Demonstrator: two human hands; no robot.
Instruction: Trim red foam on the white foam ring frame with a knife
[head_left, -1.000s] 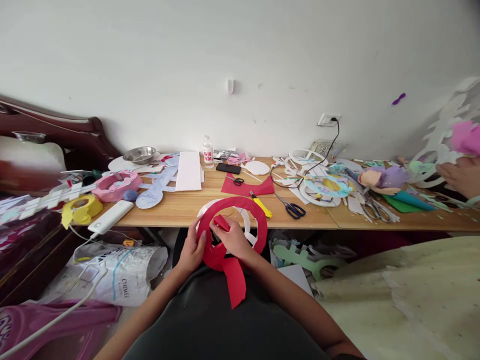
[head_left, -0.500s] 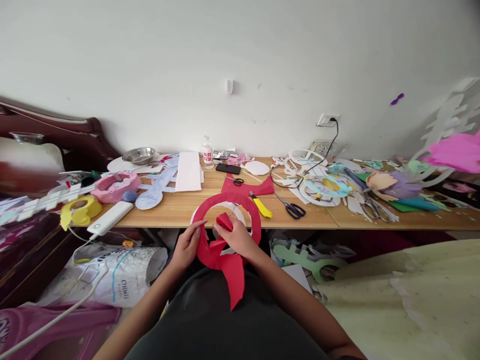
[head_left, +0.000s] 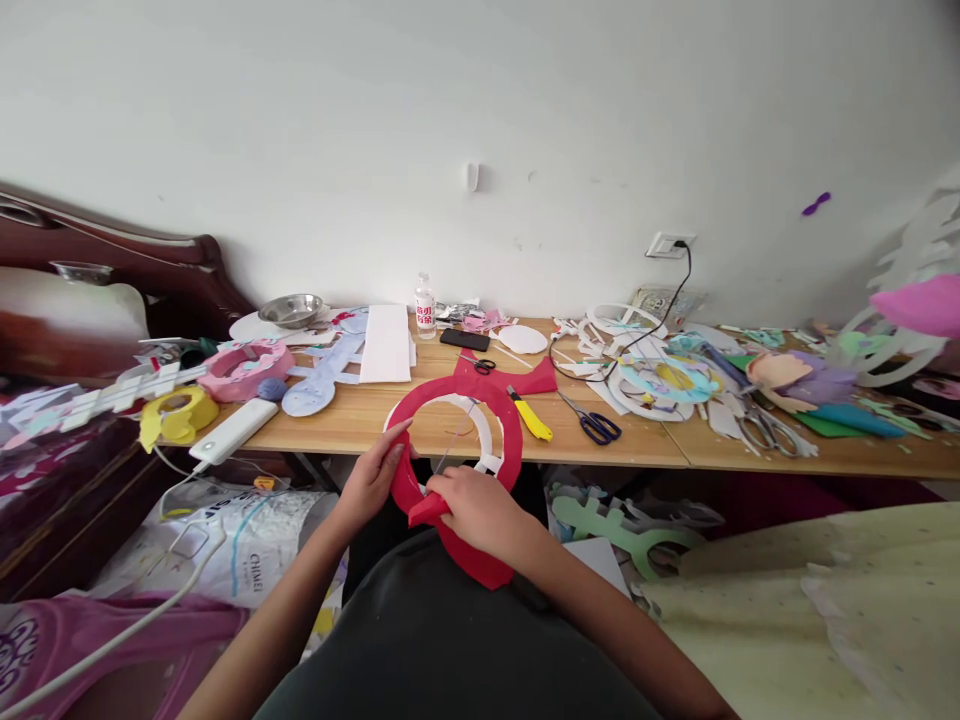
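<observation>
A red ring (head_left: 508,425) with a white ring (head_left: 486,440) behind it is held upright in front of my body, its lower part over my dark shirt. My left hand (head_left: 373,482) pinches the ring's left side, thumb and fingers pressed around the edge. At the ring's bottom my right hand (head_left: 480,508) is closed on a folded red strip (head_left: 427,510), whose loose end hangs below the hand. Whether the strip is paper or felt, I cannot tell. Just beyond the ring lie a yellow utility knife (head_left: 532,415) and dark-handled scissors (head_left: 596,425).
On the wooden table (head_left: 330,437) are a red offcut (head_left: 540,377), small scissors (head_left: 485,367), a phone (head_left: 465,340), a clear bottle (head_left: 425,308) and a steel bowl (head_left: 291,311). Cut-out rings and scraps pile up at right. A white power strip (head_left: 234,432) lies on the left edge.
My right hand has moved down from inside the ring to its bottom edge, taking the red strip with it. The ring's opening now shows clear. My left hand stays on the left side.
</observation>
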